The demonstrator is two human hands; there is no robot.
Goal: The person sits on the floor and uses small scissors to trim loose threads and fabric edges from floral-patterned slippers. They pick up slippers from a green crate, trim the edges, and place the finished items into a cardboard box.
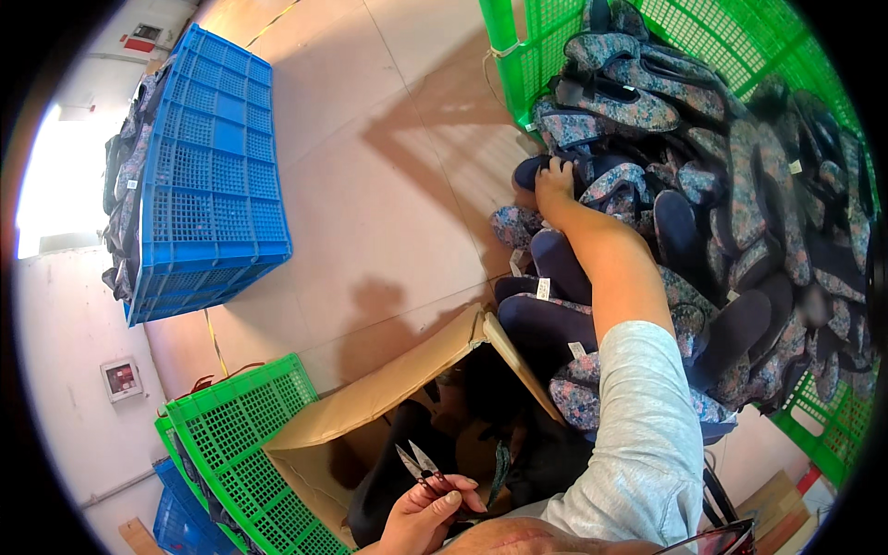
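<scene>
My left hand (430, 509) is low in the view, its fingers closed round a small pair of scissors (418, 459). The two pointed blades stand apart and point up and to the left. My right arm, in a grey short sleeve, stretches over a big heap of floral slippers (638, 102) with dark soles. At the heap's left edge my right hand (556, 182) has its fingers curled over a dark navy slipper (527, 172). Part of that slipper is hidden under the fingers. Several slippers by my forearm carry white tags (543, 289).
The heap fills a green plastic crate (504, 42). An open cardboard box (370, 407) with dark contents stands before me, beside another green crate (245, 444). A blue crate (217, 176) piled with slippers stands at far left. A small box (121, 378) is on the wall.
</scene>
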